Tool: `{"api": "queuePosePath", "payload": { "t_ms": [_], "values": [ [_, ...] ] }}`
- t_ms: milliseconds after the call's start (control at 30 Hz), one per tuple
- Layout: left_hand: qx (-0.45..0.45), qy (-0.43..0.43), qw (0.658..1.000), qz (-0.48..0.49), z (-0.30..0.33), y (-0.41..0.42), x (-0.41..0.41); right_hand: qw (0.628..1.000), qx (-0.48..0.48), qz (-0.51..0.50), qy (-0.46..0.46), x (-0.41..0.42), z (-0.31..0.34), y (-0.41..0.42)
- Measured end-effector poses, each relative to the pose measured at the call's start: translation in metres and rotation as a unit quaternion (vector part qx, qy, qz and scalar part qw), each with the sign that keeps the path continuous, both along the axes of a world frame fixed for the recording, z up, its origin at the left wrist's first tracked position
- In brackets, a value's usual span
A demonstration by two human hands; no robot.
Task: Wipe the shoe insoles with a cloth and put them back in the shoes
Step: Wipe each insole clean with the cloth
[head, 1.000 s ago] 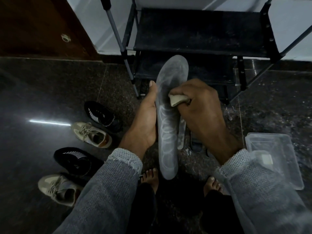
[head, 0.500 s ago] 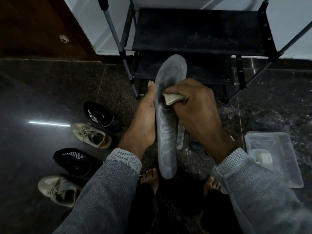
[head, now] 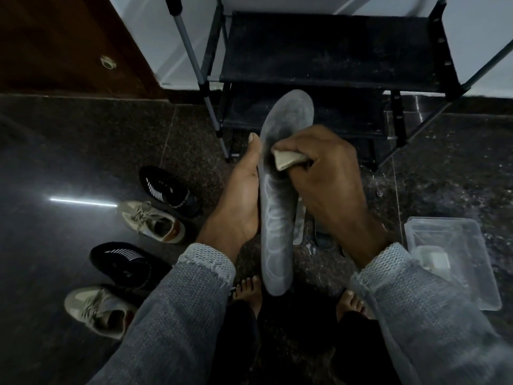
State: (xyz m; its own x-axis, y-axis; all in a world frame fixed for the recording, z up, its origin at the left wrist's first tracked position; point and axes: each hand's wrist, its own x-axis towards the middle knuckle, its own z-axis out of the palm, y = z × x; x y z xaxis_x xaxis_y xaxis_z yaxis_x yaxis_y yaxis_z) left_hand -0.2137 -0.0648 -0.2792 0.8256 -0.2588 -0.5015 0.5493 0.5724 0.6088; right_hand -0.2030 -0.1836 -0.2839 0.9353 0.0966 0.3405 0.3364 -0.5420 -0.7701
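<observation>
Plainly the left hand (head: pixel 238 201) propped the insole (head: pixel 277 207) upright along its edge, thumb up the side, so its face was open to wiping; the right hand (head: pixel 327 179) pinched a folded cloth (head: pixel 287 159) against it; four shoes (head: pixel 155 220) waited on the floor to the left.

Home entryway: shoe rack (head: pixel 333 51) standing against wall, sneakers (head: pixel 155 220) lying on polished stone floor (head: pixel 69 162), wooden door (head: pixel 55 43) adjoining.
</observation>
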Motion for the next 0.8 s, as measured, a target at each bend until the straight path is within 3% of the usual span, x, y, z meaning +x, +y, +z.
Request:
{"api": "queuePosePath", "payload": {
  "t_ms": [133, 367, 633, 800],
  "values": [
    [0.005, -0.009, 1.000, -0.021, -0.003, -0.004, -0.001, 0.997, -0.018, -0.069, -0.015, 0.008, 0.000, -0.011],
    [-0.019, 0.004, 0.999, 0.026, 0.000, 0.001, 0.000, 0.998, -0.015, 0.058, -0.013, 0.000, 0.000, 0.005],
    [-0.036, -0.005, 0.999, -0.039, -0.003, -0.013, -0.005, 0.996, 0.011, -0.083, -0.026, 0.014, 0.001, -0.010],
    [-0.025, 0.003, 1.000, 0.004, -0.003, -0.009, -0.004, 1.000, 0.005, -0.006, -0.026, 0.007, 0.001, 0.004]
  ]
}}
